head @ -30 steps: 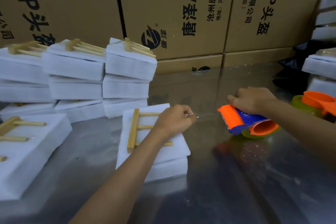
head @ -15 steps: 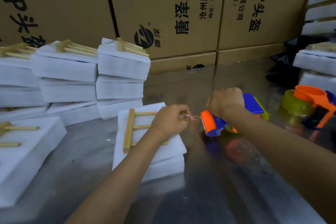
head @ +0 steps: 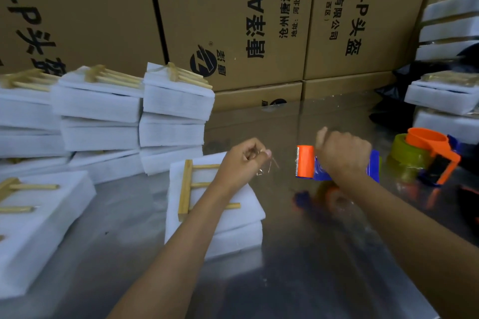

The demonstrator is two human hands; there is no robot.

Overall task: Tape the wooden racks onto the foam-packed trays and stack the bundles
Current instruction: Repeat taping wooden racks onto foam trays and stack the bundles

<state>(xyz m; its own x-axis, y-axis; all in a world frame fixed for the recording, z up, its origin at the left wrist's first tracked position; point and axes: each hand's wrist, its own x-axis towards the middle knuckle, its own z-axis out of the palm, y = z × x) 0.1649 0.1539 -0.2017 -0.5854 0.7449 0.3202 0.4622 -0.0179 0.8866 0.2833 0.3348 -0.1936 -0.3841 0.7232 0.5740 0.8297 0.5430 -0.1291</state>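
Your left hand pinches the loose tape end just above the wooden rack on the foam tray; your right hand grips the tape dispenser beside it.

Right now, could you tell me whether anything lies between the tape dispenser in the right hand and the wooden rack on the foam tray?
Only the left hand, pinching the tape end, sits between the tape dispenser in the right hand and the wooden rack; otherwise nothing visible.
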